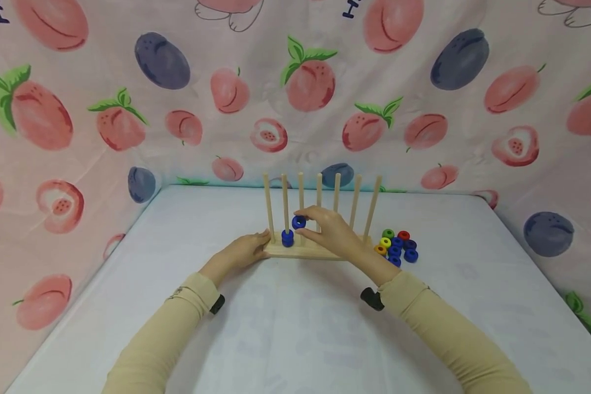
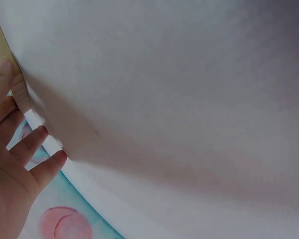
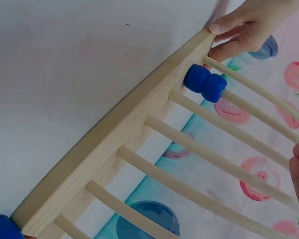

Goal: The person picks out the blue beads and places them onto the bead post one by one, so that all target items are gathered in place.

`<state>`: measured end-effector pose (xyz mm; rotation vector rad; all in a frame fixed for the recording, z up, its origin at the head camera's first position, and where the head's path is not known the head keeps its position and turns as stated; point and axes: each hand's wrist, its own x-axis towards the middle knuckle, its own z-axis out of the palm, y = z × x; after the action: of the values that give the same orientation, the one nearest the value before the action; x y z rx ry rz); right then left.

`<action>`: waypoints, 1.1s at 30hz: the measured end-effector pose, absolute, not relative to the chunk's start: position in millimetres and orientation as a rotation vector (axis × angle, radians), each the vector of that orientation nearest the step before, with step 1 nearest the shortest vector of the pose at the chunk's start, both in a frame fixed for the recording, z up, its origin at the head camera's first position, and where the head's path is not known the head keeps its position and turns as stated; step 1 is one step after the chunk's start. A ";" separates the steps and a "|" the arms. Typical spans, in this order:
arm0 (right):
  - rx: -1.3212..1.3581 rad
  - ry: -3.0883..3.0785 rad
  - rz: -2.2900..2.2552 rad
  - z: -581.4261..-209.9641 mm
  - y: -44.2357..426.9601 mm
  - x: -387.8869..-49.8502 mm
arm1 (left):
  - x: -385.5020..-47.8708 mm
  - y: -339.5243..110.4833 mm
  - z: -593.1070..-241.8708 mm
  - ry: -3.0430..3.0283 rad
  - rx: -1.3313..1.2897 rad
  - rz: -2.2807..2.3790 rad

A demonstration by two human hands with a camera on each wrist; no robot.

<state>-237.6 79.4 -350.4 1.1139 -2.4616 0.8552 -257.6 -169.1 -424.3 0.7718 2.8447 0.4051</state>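
Note:
A wooden peg rack with several upright rods stands on the table. At its left end my left hand grips the base; in the right wrist view that hand has its thumb on the front edge and fingers behind. Two blue beads sit stacked on the second rod from the left. My right hand pinches another blue bead between thumb and forefinger, its hole facing the head camera. This bead is beside the second rod, above the stacked pair, not around any rod.
Right of the rack lies a group of loose beads, among them a green bead, a red bead, a yellow bead and several blue ones. Behind the white table hangs a fruit-patterned cloth.

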 end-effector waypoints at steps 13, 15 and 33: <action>1.214 -2.284 0.827 -331.9 68.3 -245.0 | -258.1 -169.8 -424.5 2.832 0.769 0.427; 1.198 -2.260 0.827 -327.9 66.3 -245.8 | -258.8 -169.5 -424.6 2.834 0.782 0.424; 1.075 -2.108 0.876 -298.3 59.1 -261.4 | -260.0 -170.6 -425.1 2.830 0.763 0.433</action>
<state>-261.4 59.1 -298.3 1.0748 -2.1080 0.8763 -260.0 -170.6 -425.1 0.7628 2.8302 0.4332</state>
